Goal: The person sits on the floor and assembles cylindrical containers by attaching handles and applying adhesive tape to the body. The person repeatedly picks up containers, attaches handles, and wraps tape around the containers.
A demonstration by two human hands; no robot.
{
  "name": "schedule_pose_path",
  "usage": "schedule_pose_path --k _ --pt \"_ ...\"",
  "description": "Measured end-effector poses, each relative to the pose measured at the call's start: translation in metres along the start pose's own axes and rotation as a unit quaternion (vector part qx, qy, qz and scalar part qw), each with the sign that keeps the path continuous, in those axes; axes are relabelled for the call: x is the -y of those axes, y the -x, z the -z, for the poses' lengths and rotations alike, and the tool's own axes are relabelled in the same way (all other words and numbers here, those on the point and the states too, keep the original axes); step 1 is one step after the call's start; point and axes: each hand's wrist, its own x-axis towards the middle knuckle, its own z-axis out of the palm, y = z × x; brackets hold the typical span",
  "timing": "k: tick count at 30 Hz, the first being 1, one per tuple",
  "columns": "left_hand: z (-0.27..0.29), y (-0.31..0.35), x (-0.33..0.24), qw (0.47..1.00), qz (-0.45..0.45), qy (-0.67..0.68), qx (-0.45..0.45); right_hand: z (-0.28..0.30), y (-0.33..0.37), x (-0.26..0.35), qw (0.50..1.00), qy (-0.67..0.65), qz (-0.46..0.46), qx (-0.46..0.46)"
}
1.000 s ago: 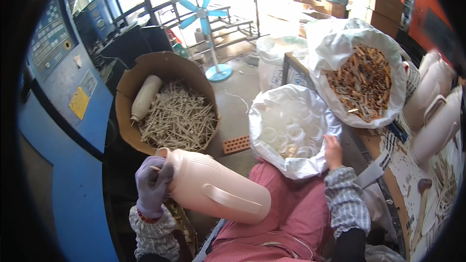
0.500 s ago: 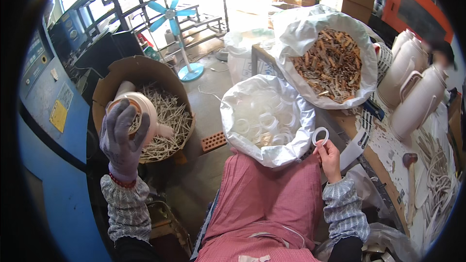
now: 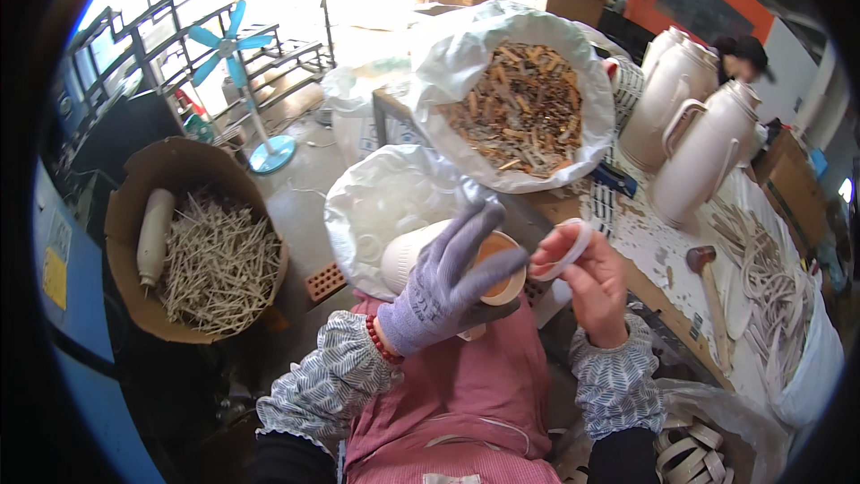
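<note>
The gloved left hand (image 3: 439, 291) hides much of the pale vessel (image 3: 405, 255), and bands (image 3: 697, 457) below the near edge of the table (image 3: 649, 255) are cut off.

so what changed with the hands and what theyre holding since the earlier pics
The left hand has swung the pale jug rightward, away from the cardboard bin. The right hand, at the white sack at first, has taken hold of a white ring and brought it close to the jug's open end. The mallet stayed on the bench.

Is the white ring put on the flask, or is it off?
Off: the bare right hand holds the ring beside the open end of the flask in the left hand.
</note>
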Motion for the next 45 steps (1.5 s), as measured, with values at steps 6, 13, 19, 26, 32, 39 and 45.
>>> schedule_pose_path --k 6,13,19,26,32,39,45 --pt "-0.027 -0.001 0.009 0.988 0.094 -0.041 0.113 -0.010 -0.008 -0.002 0.885 0.451 0.092 0.070" --pt "-0.033 0.006 0.010 0.987 0.094 0.057 0.121 -0.010 -0.003 -0.011 0.785 0.586 0.078 0.185" --pt "-0.025 0.005 0.004 0.987 0.054 0.077 0.131 -0.017 0.011 -0.016 0.781 0.597 0.122 0.140" --pt "-0.022 0.003 0.008 0.970 0.013 0.108 0.218 0.003 0.004 -0.013 0.813 0.521 0.028 0.259" --pt "-0.031 0.001 -0.006 0.970 0.026 0.025 0.242 0.002 0.018 -0.021 0.727 0.671 0.046 0.141" --pt "-0.034 -0.014 -0.006 0.956 0.017 0.086 0.280 0.027 0.011 -0.006 0.827 0.485 -0.065 0.275" --pt "0.027 -0.044 0.032 0.973 0.116 0.079 0.185 0.053 0.002 0.036 0.973 0.220 -0.063 0.010"
